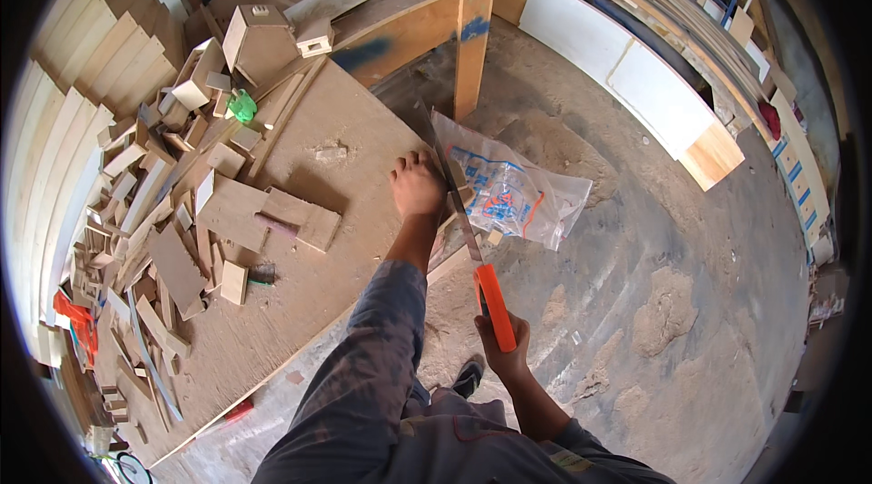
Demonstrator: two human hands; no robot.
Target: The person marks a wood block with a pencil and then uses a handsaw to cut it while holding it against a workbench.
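Observation:
My right hand (pixel 504 343) is wrapped round the orange handle of a handsaw (pixel 495 302). The saw's long blade runs away from me, along the right edge of the wooden worktable (pixel 309 302). Just left of the blade, my left hand (pixel 419 187) presses down at the table's edge with its fingers curled. Under it is a piece of wood (pixel 464 196), whose short end shows on the blade's right side. The hand and blade hide the rest of that piece, and I cannot tell how deep the teeth sit.
Wood offcuts (pixel 173 257) heap the table's left side, with a green plastic object (pixel 242 104) among them. Two flat boards (pixel 304 216) lie mid-table. A clear plastic bag (pixel 513 189) hangs or lies beyond the blade. White panels (pixel 627 66) stand at far right.

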